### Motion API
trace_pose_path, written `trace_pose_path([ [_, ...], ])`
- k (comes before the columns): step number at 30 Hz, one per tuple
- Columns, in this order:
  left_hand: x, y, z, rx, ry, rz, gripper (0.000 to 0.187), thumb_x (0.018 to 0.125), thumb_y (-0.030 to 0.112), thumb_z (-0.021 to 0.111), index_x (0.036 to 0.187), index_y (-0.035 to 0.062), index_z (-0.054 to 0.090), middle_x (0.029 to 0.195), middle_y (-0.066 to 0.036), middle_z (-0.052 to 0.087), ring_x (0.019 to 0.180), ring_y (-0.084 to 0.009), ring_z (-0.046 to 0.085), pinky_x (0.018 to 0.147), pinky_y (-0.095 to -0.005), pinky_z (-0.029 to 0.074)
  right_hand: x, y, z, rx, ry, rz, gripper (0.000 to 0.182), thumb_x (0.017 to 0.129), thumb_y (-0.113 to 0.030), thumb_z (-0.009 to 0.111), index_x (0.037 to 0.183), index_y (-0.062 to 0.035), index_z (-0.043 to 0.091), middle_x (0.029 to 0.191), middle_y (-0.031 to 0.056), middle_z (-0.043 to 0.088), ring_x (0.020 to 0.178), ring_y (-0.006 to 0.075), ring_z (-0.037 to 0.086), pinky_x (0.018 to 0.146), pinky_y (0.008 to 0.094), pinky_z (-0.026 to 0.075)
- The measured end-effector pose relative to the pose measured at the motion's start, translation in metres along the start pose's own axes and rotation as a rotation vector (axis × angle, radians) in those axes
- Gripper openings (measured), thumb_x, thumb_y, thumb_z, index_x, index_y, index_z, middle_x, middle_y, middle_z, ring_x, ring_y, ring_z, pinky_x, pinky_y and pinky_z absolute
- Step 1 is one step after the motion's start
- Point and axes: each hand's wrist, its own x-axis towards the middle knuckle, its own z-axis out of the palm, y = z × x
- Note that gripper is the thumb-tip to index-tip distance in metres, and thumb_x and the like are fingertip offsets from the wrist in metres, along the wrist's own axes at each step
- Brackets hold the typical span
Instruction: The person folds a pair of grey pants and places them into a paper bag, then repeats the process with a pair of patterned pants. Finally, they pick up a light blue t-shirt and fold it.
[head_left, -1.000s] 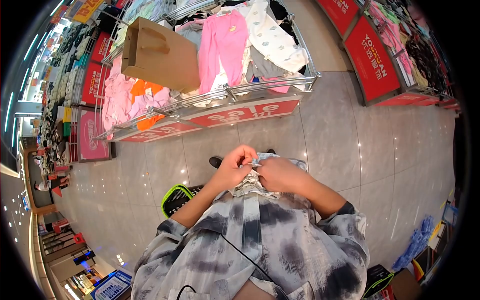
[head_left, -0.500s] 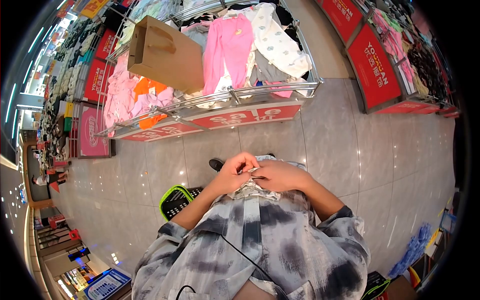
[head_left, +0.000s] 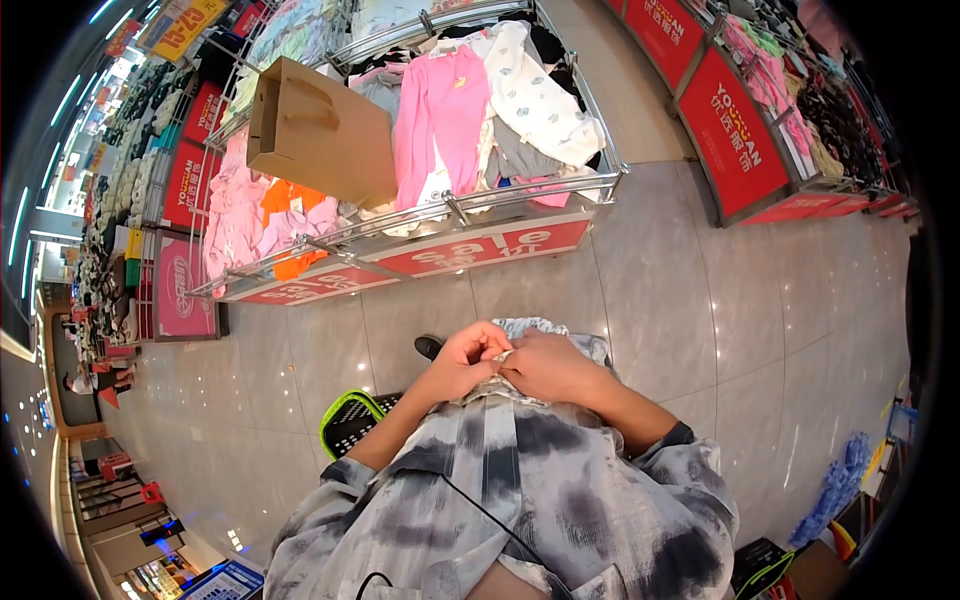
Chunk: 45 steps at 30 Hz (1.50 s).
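Note:
Both of my hands are together in front of my waist, on the lower front of the grey, white and black patterned shirt [head_left: 500, 440] I wear. My left hand [head_left: 465, 362] has its thumb and fingers pinched on the shirt's cloth. My right hand [head_left: 555, 365] touches it from the other side, fingers curled over the same bunched cloth. Whatever small detail lies between the fingertips is hidden. Light blue-white patterned cloth [head_left: 530, 326] shows just beyond the hands. A black basket with a bright green rim [head_left: 345, 410] stands on the floor beside my left forearm.
Ahead stands a metal-railed sale bin [head_left: 450, 205] heaped with clothes, a pink garment [head_left: 440, 110] among them. A brown paper bag [head_left: 335, 135] sits on the heap. Another red-panelled clothes bin [head_left: 735, 135] is at the right. A person [head_left: 100, 380] is far left on the tiled floor.
The view has tilted slightly, so the sale bin sits lower and a little left. My hands stay on the shirt cloth, with fingers shifted slightly closer around it.

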Motion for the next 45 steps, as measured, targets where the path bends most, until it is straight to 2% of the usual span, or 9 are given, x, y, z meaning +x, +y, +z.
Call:
trace_pose_path([
  [4, 0.002, 0.001, 0.004, -0.093, -0.023, 0.028, 0.041, 0.08, -0.01, 0.054, 0.118, 0.0068, 0.049, 0.086, 0.002, 0.044, 0.073, -0.005, 0.041, 0.067, -0.0206, 0.036, -0.005, 0.02, -0.002, 0.187, 0.045, -0.292, 0.024, 0.091, -0.023, 0.053, 0.094, -0.007, 0.07, 0.094, 0.0083, 0.068, 0.088, 0.0317, 0.061, 0.081, 0.0394, 0.05],
  [11, -0.005, 0.001, 0.001, 0.307, -0.139, -0.076, 0.048, 0.086, 0.014, 0.066, 0.129, 0.006, 0.047, 0.108, -0.005, 0.056, 0.092, -0.0147, 0.053, 0.082, -0.0272, 0.043, -0.036, 0.063, -0.017, 0.942, -0.145, -0.158, 0.031, 0.091, -0.017, 0.059, 0.119, -0.0043, 0.062, 0.112, 0.0098, 0.066, 0.101, 0.022, 0.061, 0.093, 0.0322, 0.045],
  [14, -0.005, 0.01, 0.007, 0.575, -0.215, 0.03, 0.048, 0.081, 0.026, 0.072, 0.121, 0.0037, 0.056, 0.115, -0.012, 0.057, 0.111, -0.0273, 0.052, 0.095, -0.0355, 0.04, -0.042, 0.057, -0.019, 0.986, -0.135, -0.156, 0.042, 0.084, -0.007, 0.067, 0.125, -0.0036, 0.057, 0.121, 0.0105, 0.061, 0.11, 0.0223, 0.057, 0.099, 0.0337, 0.042],
  [24, -0.009, 0.02, 0.003, 0.594, -0.449, -0.124, 0.07, 0.081, 0.023, 0.072, 0.139, 0.004, 0.039, 0.136, -0.014, 0.047, 0.125, -0.0281, 0.044, 0.105, -0.0372, 0.034, -0.064, 0.041, -0.016, 0.731, -0.032, -0.2, 0.073, 0.07, -0.001, 0.067, 0.137, -0.0078, 0.041, 0.134, 0.0137, 0.046, 0.125, 0.029, 0.044, 0.103, 0.0375, 0.037],
  [32, -0.002, 0.048, 0.007, 0.573, -0.476, -0.526, 0.061, 0.083, 0.011, 0.062, 0.139, 0.0041, 0.04, 0.124, -0.01, 0.056, 0.111, -0.0183, 0.055, 0.093, -0.0297, 0.043, -0.051, 0.029, 0.013, 0.416, 0.211, -0.077, 0.039, 0.075, -0.014, 0.071, 0.11, -0.0028, 0.059, 0.112, 0.0113, 0.06, 0.103, 0.0294, 0.058, 0.088, 0.0358, 0.047],
  [35, 0.002, 0.022, -0.009, 0.578, -0.402, -0.168, 0.052, 0.084, 0.007, 0.061, 0.133, 0.003, 0.045, 0.118, -0.008, 0.058, 0.105, -0.0152, 0.057, 0.091, -0.0275, 0.044, -0.047, 0.027, 0.011, 0.433, 0.239, -0.057, 0.03, 0.077, -0.016, 0.071, 0.102, -0.0017, 0.061, 0.101, 0.0116, 0.063, 0.094, 0.0293, 0.061, 0.08, 0.0357, 0.049],
  [37, 0.006, 0.02, -0.011, 0.221, -0.295, -0.278, 0.032, 0.094, 0.018, 0.054, 0.123, 0.0037, 0.052, 0.114, -0.006, 0.06, 0.103, -0.0189, 0.057, 0.09, -0.0304, 0.043, -0.045, 0.026, 0.009, 0.496, 0.239, 0.009, 0.027, 0.079, -0.017, 0.07, 0.099, -0.0013, 0.062, 0.095, 0.012, 0.064, 0.089, 0.0277, 0.062, 0.077, 0.035, 0.049],
  [42, 0.015, -0.031, -0.036, -0.546, -0.152, -0.247, 0.069, 0.096, 0.055, 0.04, 0.139, 0.0016, 0.04, 0.139, -0.01, 0.046, 0.13, -0.021, 0.041, 0.11, -0.0356, 0.029, -0.037, 0.042, 0.014, 1.063, 0.357, 0.293, 0.028, 0.092, -0.023, 0.061, 0.105, 0.0017, 0.063, 0.093, 0.0073, 0.067, 0.084, 0.0123, 0.061, 0.075, 0.0282, 0.049],
  [45, 0.009, -0.041, -0.029, -0.475, -0.173, -0.322, 0.066, 0.098, 0.049, 0.042, 0.142, 0.0013, 0.035, 0.146, -0.011, 0.04, 0.134, -0.0214, 0.037, 0.112, -0.0371, 0.029, -0.034, 0.055, 0.017, 1.28, 0.396, 0.392, 0.035, 0.096, -0.027, 0.057, 0.113, 0.0037, 0.06, 0.101, 0.0058, 0.066, 0.089, 0.0095, 0.06, 0.078, 0.0256, 0.049],
])
